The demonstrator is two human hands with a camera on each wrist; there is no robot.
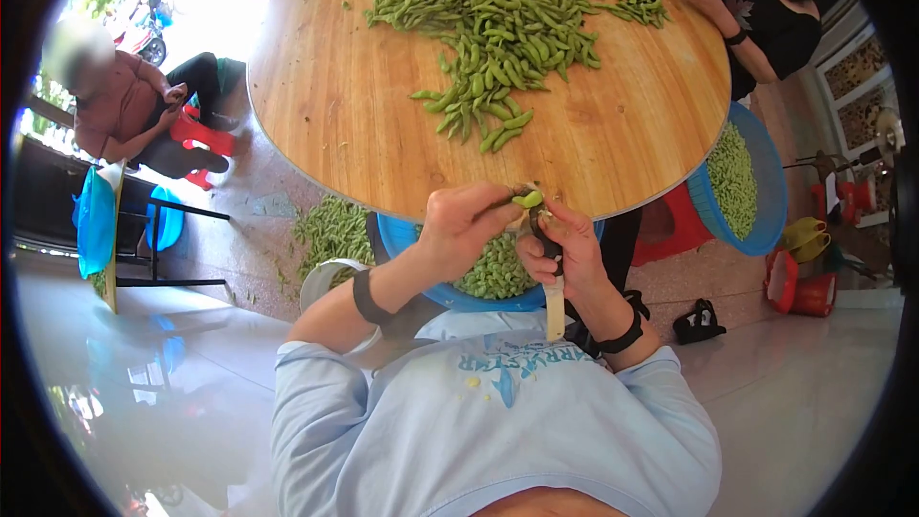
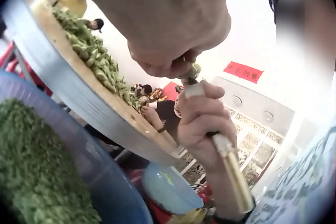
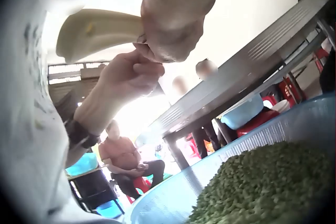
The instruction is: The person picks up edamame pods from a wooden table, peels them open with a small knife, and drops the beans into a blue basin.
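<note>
A: What do the hands hold?

B: The left hand (image 1: pixel 464 222) pinches a small green bean pod (image 1: pixel 527 199) between thumb and curled fingers, just past the near edge of the round wooden desk (image 1: pixel 632 124). The right hand (image 1: pixel 565 251) is curled round a knife (image 1: pixel 553 292) with a dark middle and a pale, smooth, cream-coloured handle that sticks out below the fist toward the person's chest. The two hands touch at the pod.

A: What is the desk like?

B: It is a round top of warm, grained wood with a thin metal rim. On it lies a loose heap of pods (image 1: pixel 498 29), slim, curved and matt green, spread from the middle of the desk toward its far edge.

A: And around the desk?

B: Under its near edge, right beneath the hands, sits a blue plastic basin (image 1: pixel 407 235) filled with trimmed green pods, a bumpy mass. A second blue basin (image 1: pixel 761 182) of the same stands off the desk's right side, beside a red stool (image 1: pixel 665 230). More pods lie scattered on the floor (image 1: pixel 330 225) left of the near basin. A seated person (image 1: pixel 129 110) is well apart on the desk's left; another (image 1: pixel 756 10) works at its far right edge.
</note>
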